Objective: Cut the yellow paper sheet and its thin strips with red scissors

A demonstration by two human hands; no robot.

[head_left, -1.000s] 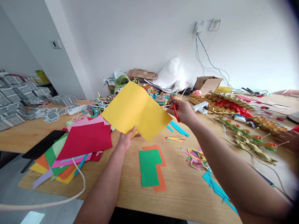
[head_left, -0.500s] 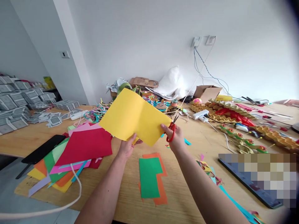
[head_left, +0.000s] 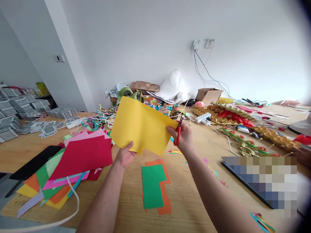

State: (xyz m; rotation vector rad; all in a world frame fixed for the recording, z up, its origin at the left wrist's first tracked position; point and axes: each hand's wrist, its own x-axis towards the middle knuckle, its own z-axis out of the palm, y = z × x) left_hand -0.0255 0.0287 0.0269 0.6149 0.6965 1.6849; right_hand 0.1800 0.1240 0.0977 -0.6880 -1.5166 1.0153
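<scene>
A yellow paper sheet [head_left: 142, 124] is held up over the wooden table [head_left: 191, 194]. My left hand [head_left: 125, 156] pinches the sheet's lower edge from below, fingers closed on it. My right hand [head_left: 183, 137] grips red-handled scissors [head_left: 178, 132] and touches the sheet's right edge with its fingertips. The scissor blades point up and away. Below the sheet, a green paper piece [head_left: 152, 185] lies on an orange piece [head_left: 165, 194].
A stack of coloured paper topped by a red sheet [head_left: 81, 155] lies at the left, beside a black phone [head_left: 32, 163] and a white cable [head_left: 70, 207]. Paper dragon crafts [head_left: 243, 123], boxes and scraps crowd the back and right. Another person's hand [head_left: 301, 154] shows at far right.
My right hand with the scissors came in from the back right to the sheet's right edge. The yellow sheet turned more upright and my left hand shifted slightly left.
</scene>
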